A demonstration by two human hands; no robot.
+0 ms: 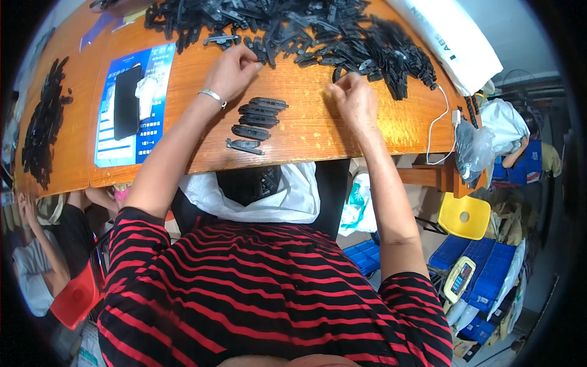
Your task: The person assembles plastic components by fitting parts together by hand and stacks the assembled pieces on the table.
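A large heap of slim black plastic parts covers the far side of the wooden table. At the heap's near left edge, my left hand has its fingers pinched together against the parts; whatever is between the fingertips is hidden. My right hand is closed, its fingers curled at the heap's right front, and a black plastic part shows at its fingertips. Between my hands lies a short column of several black plastic parts, side by side; the nearest one sits slightly askew.
On my lap, a white plastic bag stands open below the table edge, with black parts inside. A blue printed sheet bears a dark phone-like slab. Another black heap lies far left. A white cable hangs at right.
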